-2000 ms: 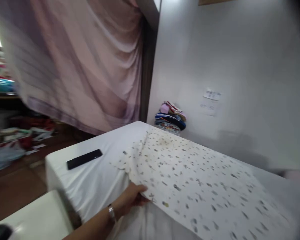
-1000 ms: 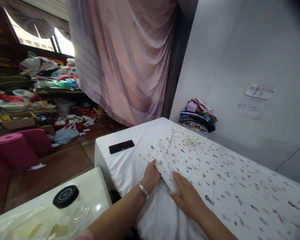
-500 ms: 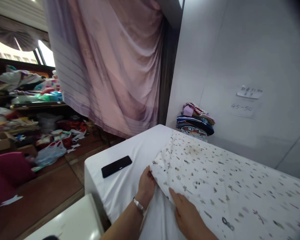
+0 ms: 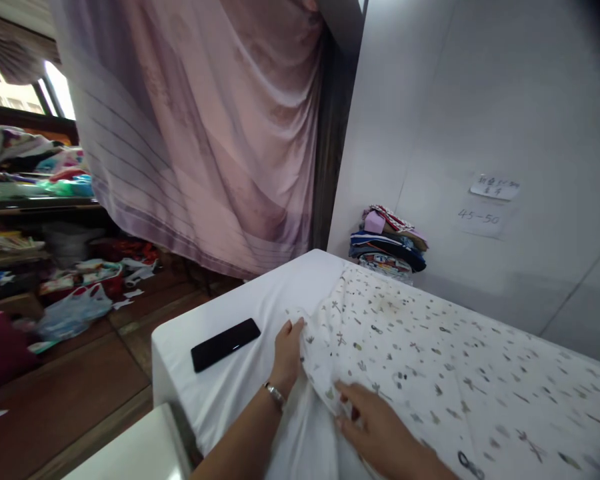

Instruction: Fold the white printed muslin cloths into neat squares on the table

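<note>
A white cloth with small grey-brown printed motifs lies spread over a bed-like surface under a plain white cover. My left hand pinches the printed cloth at its near-left edge, where a small fold stands up. Lower right, my right hand is at the same edge, its fingers curled and its thumb beneath, taking in the cloth's border; the exact contact is partly hidden. A bracelet circles my left wrist. Left of my hands lies a black phone on the white cover.
Folded clothes are stacked at the far edge against the grey wall, which bears handwritten paper notes. A pink curtain hangs behind. A white stool stands front left. Bags and other clutter lie on the floor.
My left hand has lifted the cloth's edge slightly, raising a fold. My right hand has gone from lying flat on the cloth to curling its fingers at the edge. The view has turned slightly right.
</note>
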Tool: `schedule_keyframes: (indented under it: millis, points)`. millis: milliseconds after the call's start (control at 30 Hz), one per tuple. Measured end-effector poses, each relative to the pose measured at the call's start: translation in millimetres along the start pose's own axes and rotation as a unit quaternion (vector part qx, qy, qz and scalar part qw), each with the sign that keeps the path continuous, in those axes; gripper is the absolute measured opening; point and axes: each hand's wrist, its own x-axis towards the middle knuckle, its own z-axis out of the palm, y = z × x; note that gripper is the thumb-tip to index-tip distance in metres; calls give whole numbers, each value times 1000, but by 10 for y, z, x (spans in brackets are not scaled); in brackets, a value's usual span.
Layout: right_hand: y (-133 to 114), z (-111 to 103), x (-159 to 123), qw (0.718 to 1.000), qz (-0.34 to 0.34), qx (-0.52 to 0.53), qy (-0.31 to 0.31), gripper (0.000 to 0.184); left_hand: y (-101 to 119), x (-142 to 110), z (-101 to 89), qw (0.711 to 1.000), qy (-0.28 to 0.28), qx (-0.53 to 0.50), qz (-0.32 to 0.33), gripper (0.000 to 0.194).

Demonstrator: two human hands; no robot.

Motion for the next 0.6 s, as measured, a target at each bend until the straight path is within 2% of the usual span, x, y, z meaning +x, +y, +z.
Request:
schedule_keyframes:
  millis: [67,133,233,333,433,600]
  points:
    - [-72,-99,195,996,0,65,60,41,-38,-2,-28,989,9,102,102,22]
    - [-136,-170,456,987,4,130,95,37,-78,-31,-66,961,1,200,189,22]
    - [-196,-182,862,968,12,214,128,38,-114,-93,-111,916,-50,299,263,19]
    - [-208,-86,1158,956,25,260,133,41,-121,-139,-130,883,-78,364,285,21]
    - [-172,64,1315,952,46,267,138,42,-116,-152,-144,859,-81,414,290,25]
    - [-88,244,1397,939,64,296,161,34,-77,-142,-161,855,-82,429,281,25]
